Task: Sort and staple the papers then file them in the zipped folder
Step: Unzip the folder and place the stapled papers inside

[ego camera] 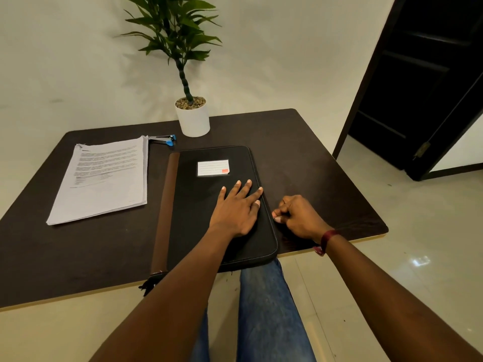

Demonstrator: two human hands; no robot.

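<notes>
Dark brown wood is filling the middle of the frame: the table (313,158) where we are sitting. Just right of centre, the black zipped folder (203,205) is lying flat and closed, its near corner overhanging the table's lower edge. At middle left, apart from the folder, the papers (104,184) are resting in one thick pile. A potted plant (193,118) is standing at top centre.

Our left hand (236,210) is pressing flat on the folder's cover, fingers straight and spread. Our right hand (300,218), just right of it, is pinching at the folder's right edge with curled fingers. It is probably on the zip pull, which is too small to make out. The blue stapler (163,140) is lying by the pile's upper right corner.

We are judging two risks. The overhanging folder could slide off if our tug outweighs the pressing hand, and the zip could jam at the rounded corner.
</notes>
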